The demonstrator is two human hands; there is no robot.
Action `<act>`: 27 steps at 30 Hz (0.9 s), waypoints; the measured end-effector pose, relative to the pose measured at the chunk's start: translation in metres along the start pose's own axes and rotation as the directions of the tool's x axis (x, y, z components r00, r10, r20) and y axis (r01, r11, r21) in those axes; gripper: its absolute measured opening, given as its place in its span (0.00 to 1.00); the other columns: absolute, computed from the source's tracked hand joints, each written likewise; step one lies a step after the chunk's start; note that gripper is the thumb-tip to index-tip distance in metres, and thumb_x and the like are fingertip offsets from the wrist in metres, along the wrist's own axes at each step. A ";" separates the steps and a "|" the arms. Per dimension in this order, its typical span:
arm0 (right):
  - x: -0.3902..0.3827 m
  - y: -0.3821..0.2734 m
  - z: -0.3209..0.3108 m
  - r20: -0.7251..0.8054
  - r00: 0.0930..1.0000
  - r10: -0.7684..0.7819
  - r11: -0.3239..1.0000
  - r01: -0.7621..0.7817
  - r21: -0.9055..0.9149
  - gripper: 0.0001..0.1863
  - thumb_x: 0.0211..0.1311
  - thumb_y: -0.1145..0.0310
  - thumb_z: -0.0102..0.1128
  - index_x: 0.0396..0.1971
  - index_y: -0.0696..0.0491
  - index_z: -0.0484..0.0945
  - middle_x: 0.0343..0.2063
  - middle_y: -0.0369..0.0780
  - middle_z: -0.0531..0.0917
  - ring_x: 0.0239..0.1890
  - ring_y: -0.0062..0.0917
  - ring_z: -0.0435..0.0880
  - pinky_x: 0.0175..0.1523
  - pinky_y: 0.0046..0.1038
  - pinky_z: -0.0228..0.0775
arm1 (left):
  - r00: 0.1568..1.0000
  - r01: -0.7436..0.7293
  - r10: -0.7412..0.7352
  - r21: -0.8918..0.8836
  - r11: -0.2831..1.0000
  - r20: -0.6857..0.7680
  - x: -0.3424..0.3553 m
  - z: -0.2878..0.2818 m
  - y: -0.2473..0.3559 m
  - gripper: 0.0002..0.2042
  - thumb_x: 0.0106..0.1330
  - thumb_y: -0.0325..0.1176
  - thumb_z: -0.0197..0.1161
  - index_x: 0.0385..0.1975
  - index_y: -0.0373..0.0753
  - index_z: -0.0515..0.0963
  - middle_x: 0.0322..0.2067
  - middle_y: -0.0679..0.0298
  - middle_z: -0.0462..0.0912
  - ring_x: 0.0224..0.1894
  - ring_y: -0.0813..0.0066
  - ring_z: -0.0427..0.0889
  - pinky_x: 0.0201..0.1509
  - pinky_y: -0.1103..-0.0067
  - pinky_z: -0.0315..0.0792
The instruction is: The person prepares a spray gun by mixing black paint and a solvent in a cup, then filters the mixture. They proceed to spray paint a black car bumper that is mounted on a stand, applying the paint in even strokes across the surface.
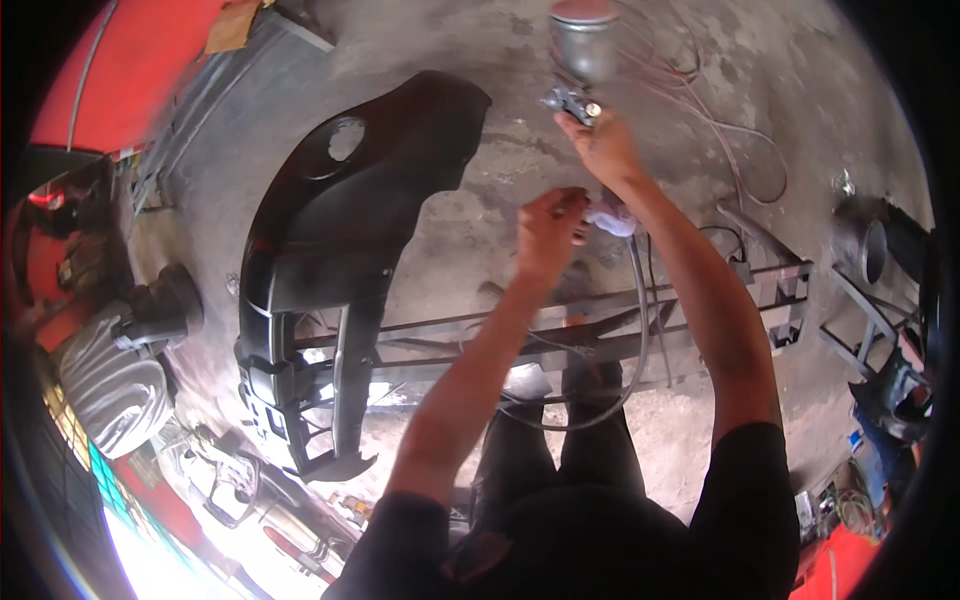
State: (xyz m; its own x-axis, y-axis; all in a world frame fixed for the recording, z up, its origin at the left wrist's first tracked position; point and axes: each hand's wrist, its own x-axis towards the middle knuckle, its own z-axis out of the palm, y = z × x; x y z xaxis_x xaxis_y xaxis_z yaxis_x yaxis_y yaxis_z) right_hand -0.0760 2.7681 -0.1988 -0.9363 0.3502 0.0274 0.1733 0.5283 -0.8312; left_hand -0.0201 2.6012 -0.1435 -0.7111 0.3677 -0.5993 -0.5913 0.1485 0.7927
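Observation:
My right hand (607, 150) is wrapped round a spray gun (574, 102), held out ahead of me. A metal paint cup (585, 50) with a reddish lid tops the gun. Below the gun's handle hangs a grey air hose (641, 300), curving down toward my legs. A pale, crumpled cloth-like piece (612, 222) shows near the hose's upper end. Close beside it my left hand (552, 228) is closed with its fingers curled; whatever lies in them is hidden. To the left stands a black car bumper (340, 220) with a round opening.
A long metal frame stand (450, 325) runs across in front of my legs, beside the bumper. A thin reddish hose (735, 150) loops over the concrete floor at right. Black parts and a metal rack (865, 315) stand far right. A plastic-wrapped item (115, 385) lies left.

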 end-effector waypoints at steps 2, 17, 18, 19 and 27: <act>-0.002 0.000 -0.002 0.075 0.987 0.141 0.986 -0.146 0.076 0.17 0.69 0.55 0.71 0.34 0.57 0.85 0.22 0.36 0.83 0.19 0.22 0.80 0.25 0.31 0.70 | 0.999 0.041 -0.036 -0.196 0.980 0.029 0.004 0.014 -0.020 0.13 0.75 0.28 0.60 0.54 0.31 0.84 0.46 0.59 0.88 0.41 0.72 0.90 0.44 0.77 0.86; -0.047 -0.059 -0.019 0.483 0.842 0.240 0.766 -0.470 0.438 0.17 0.74 0.57 0.68 0.34 0.57 0.83 0.25 0.34 0.84 0.18 0.15 0.78 0.20 0.23 0.69 | 0.965 -0.234 0.260 -0.312 0.921 0.042 -0.009 -0.008 -0.086 0.12 0.65 0.19 0.65 0.47 0.32 0.83 0.41 0.60 0.87 0.42 0.72 0.87 0.45 0.74 0.80; -0.045 -0.048 -0.014 0.454 0.851 0.262 0.773 -0.467 0.430 0.17 0.73 0.57 0.67 0.33 0.58 0.82 0.24 0.34 0.84 0.17 0.16 0.78 0.20 0.24 0.68 | 0.836 -0.544 0.539 0.037 0.838 0.102 0.004 -0.010 -0.083 0.09 0.66 0.22 0.63 0.45 0.33 0.82 0.41 0.62 0.86 0.42 0.74 0.85 0.45 0.74 0.77; -0.044 -0.039 -0.007 0.397 0.870 0.292 0.789 -0.454 0.414 0.16 0.72 0.58 0.68 0.33 0.58 0.82 0.22 0.34 0.82 0.17 0.17 0.77 0.20 0.25 0.67 | 0.968 -0.176 0.212 -0.243 0.954 0.133 0.010 -0.006 -0.077 0.08 0.66 0.25 0.62 0.43 0.33 0.82 0.41 0.61 0.86 0.42 0.73 0.84 0.45 0.74 0.75; -0.037 0.013 0.013 0.095 0.947 0.307 0.926 -0.321 0.197 0.19 0.68 0.56 0.71 0.33 0.61 0.85 0.17 0.44 0.81 0.19 0.32 0.80 0.29 0.39 0.72 | 0.955 0.076 0.054 -0.418 0.905 0.291 0.057 -0.005 -0.099 0.08 0.60 0.25 0.64 0.39 0.33 0.81 0.35 0.55 0.84 0.38 0.60 0.84 0.45 0.67 0.75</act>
State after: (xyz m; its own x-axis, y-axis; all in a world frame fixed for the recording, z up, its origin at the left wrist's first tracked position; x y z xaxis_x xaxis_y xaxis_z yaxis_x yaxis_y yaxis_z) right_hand -0.0433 2.7518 -0.2181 -0.8622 0.4207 -0.2823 0.4005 0.2246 -0.8883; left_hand -0.0037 2.6029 -0.2564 -0.6006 0.6262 -0.4972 -0.7483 -0.2213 0.6253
